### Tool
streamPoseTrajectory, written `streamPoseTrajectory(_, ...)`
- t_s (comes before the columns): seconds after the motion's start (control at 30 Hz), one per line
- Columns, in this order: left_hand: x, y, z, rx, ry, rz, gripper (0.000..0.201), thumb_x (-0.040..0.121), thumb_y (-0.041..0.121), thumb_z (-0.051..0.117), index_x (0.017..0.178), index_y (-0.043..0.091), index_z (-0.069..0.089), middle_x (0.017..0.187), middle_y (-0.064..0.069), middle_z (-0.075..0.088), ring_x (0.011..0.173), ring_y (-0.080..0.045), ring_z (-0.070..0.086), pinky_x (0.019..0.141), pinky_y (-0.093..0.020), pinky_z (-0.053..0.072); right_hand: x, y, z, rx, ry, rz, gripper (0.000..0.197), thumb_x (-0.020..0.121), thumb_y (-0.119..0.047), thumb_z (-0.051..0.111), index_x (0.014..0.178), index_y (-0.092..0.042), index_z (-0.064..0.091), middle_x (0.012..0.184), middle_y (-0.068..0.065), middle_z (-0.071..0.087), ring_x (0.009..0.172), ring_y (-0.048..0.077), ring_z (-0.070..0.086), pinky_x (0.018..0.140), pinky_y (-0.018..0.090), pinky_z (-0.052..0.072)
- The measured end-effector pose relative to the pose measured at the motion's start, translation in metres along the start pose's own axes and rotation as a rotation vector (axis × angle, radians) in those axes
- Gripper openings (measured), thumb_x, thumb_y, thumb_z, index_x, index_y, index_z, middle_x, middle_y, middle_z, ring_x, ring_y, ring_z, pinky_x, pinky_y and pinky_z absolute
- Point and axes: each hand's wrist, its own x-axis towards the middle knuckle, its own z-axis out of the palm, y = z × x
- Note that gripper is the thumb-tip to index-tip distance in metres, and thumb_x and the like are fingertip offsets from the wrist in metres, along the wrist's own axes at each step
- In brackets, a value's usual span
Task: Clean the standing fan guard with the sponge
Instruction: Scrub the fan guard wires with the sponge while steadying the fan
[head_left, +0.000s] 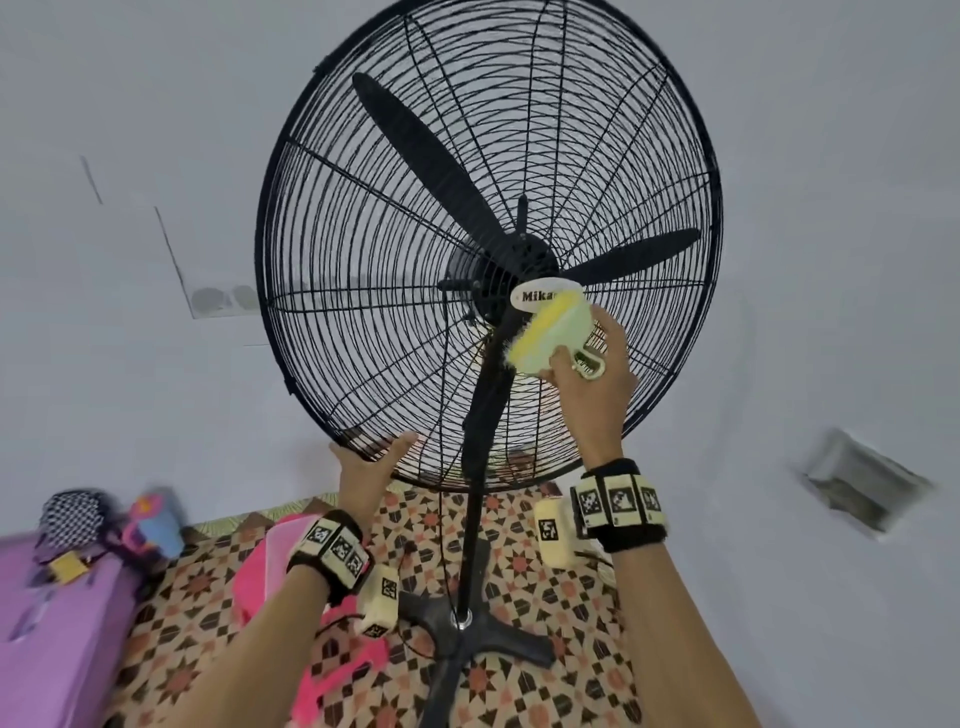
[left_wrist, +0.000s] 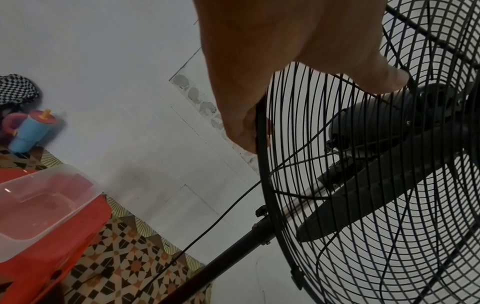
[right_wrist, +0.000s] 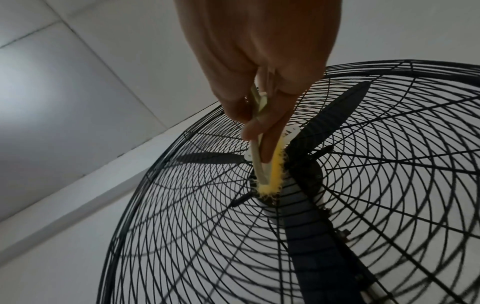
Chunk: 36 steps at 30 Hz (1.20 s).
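Backdrop: pale wall, patterned floor.
Guard (head_left: 363, 218): upright on stand; thin wire, likely springy.
Sponge (head_left: 551, 332): soft, light; right hand (head_left: 589, 387) pinches it at hub.
Left hand (head_left: 370, 470): curled round lower rim.

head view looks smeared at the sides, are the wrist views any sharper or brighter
Head view: evenly lit, fan guard crisp, corners smeared, guard bulged by the wide lens. Left wrist view: dim, left hand a soft close mass, blue cup hazy. Right wrist view: dim, right hand underlit, sponge and lower wires blurred.
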Motion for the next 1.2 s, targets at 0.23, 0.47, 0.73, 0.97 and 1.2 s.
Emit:
streamPoseTrajectory(0.23, 0.012, -0.012, -0.003, -0.019, -0.013, 0.02, 0.168, 0.052, 0.089, 0.08, 0.157, 0.021, -0.032, 0.175, -0.008, 0.002, 0.154, -0.031, 0.029, 0.12, -0.054, 0.036, -0.007, 0.004, -0.011, -0.058, -0.18, 0.034, 0.06, 0.092, -0.004, 0.069, 0.147, -0.026, 0.057, 0.126, -0.005, 0.066, 0.081, 0.019, 0.076, 0.071, 0.04, 0.065)
streamPoseTrajectory(0.47, 0.014, -0.012, -0.003, -0.03, -0.02, 0.013, 0.171, 0.048, 0.09, 0.08, 0.158, 0.02, -0.032, 0.174, -0.011, 0.006, 0.152, -0.033, 0.032, 0.122, -0.057, 0.034, -0.022, 0.013, 0.003, -0.171, -0.186, -0.028, 0.066, 0.095, -0.033, 0.065, 0.153, -0.049, 0.039, 0.125, -0.004, 0.07, 0.098, 0.026, 0.072, 0.088, 0.046, 0.062)
streamPoseTrajectory(0.73, 0.013, -0.014, 0.001, -0.028, 0.002, 0.023, 0.158, 0.066, 0.076, 0.083, 0.159, 0.018, -0.03, 0.174, -0.012, 0.009, 0.154, -0.032, 0.03, 0.12, -0.051, 0.036, -0.003, 0.005, 0.001, -0.21, -0.12, -0.041, 0.069, 0.096, -0.041, 0.065, 0.156, -0.047, 0.032, 0.117, 0.0, 0.068, 0.103, 0.031, 0.067, 0.083, 0.046, 0.063)
streamPoseTrajectory(0.97, 0.018, -0.019, 0.002, -0.012, 0.017, -0.004, 0.155, 0.065, 0.078, 0.078, 0.159, 0.016, -0.03, 0.174, -0.015, 0.007, 0.154, -0.035, 0.03, 0.121, -0.05, 0.031, -0.036, 0.021, -0.008, -0.238, -0.32, -0.038, 0.061, 0.096, -0.026, 0.065, 0.153, -0.039, 0.045, 0.121, -0.002, 0.071, 0.091, 0.029, 0.074, 0.079, 0.048, 0.063)
streamPoseTrajectory(1.2, 0.018, -0.021, 0.001, 0.001, 0.0, 0.014, 0.172, 0.045, 0.094, 0.074, 0.158, 0.018, -0.031, 0.175, -0.011, 0.005, 0.156, -0.034, 0.026, 0.124, -0.053, 0.03, -0.08, 0.038, 0.019, -0.234, -0.163, -0.068, 0.066, 0.103, -0.019, 0.062, 0.161, -0.028, 0.032, 0.094, 0.001, 0.072, 0.053, 0.02, 0.059, 0.049, 0.028, 0.057)
